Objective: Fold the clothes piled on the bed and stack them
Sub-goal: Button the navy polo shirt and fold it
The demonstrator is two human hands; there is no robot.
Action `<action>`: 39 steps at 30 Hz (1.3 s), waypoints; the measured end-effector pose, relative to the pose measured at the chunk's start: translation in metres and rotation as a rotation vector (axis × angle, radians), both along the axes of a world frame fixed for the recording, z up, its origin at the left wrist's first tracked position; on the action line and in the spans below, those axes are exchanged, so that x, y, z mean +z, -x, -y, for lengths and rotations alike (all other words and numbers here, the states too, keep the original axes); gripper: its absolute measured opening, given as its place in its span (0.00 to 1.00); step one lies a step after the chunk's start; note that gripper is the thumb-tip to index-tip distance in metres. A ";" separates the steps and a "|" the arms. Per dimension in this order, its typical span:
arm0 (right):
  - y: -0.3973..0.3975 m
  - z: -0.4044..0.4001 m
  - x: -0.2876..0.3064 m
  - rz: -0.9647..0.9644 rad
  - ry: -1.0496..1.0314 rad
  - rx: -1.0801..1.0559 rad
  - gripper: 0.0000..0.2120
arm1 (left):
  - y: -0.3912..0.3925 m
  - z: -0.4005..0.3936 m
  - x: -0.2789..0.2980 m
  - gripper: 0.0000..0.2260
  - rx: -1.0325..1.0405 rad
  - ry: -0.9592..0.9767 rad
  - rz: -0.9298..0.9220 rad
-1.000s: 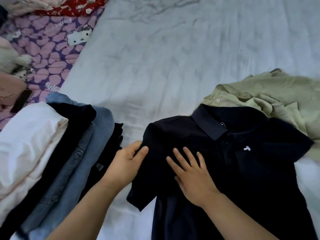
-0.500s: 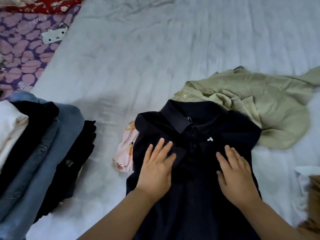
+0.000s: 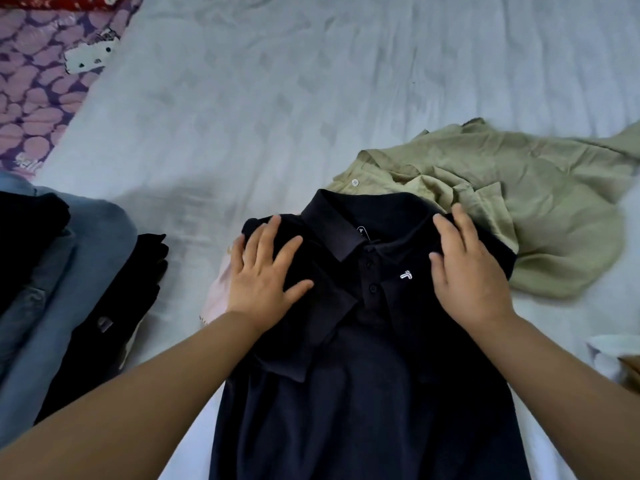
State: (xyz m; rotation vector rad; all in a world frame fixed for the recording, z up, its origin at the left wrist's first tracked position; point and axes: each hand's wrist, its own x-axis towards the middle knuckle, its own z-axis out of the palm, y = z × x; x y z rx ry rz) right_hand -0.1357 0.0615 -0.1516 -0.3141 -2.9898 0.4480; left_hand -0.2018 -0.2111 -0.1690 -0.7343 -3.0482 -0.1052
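Under our hands on the near middle of the bed (image 3: 311, 98) lies the dark polo shirt (image 3: 363, 375), collar far. Left hand (image 3: 266, 275) and right hand (image 3: 467, 271) press flat on its shoulders, fingers straight, gripping nothing. Folded clothes (image 3: 79, 282) sit stacked left; a green shirt (image 3: 519, 209) lies crumpled far right.

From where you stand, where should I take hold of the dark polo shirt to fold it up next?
Probably the bottom hem, with both hands from the near side. The dark polo shirt lies collar away, sleeves already folded in, the left hand and right hand pressing its shoulders flat. The hem is out of frame below.
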 end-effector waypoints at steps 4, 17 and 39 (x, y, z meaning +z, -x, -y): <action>0.025 -0.016 0.003 0.134 0.070 -0.063 0.26 | 0.034 -0.012 0.010 0.33 0.195 0.144 0.138; 0.027 -0.037 0.011 0.108 0.239 -0.078 0.07 | 0.053 -0.025 0.029 0.14 0.308 0.211 0.217; -0.204 0.011 0.088 0.230 0.560 -0.105 0.10 | -0.159 0.074 0.098 0.15 0.039 0.075 0.219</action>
